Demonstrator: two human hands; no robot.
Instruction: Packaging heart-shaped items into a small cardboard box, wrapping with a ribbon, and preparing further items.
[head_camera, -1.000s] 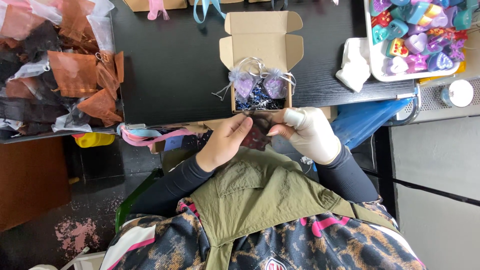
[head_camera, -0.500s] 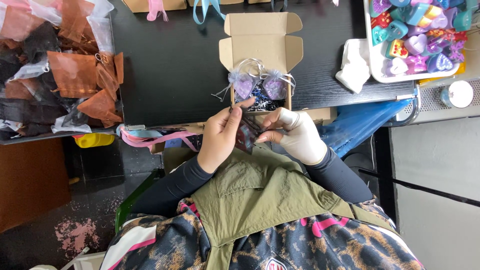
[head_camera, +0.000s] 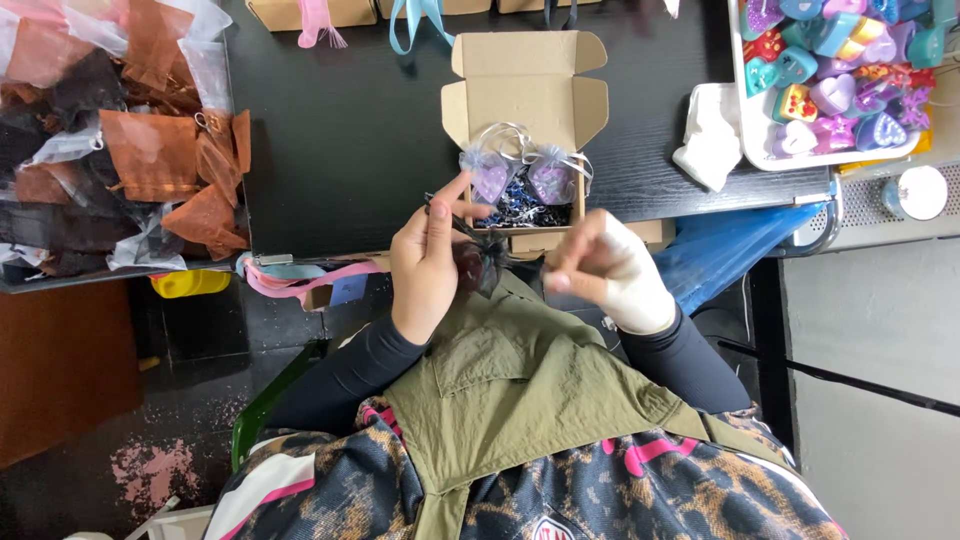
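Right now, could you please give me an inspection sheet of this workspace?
Surface: black table, mostly bare in the middle.
Job's things: open cardboard box with two sheer pouches on dark shred; a small dark pouch between the hands.
Clutter: pile of brown and black pouches; white tray of coloured hearts; white cloth; ribbons.
Grippers: left hand and right hand pinch the pouch's strings.
Cables: nothing seen.
Surroundings: blue bag; stained floor.
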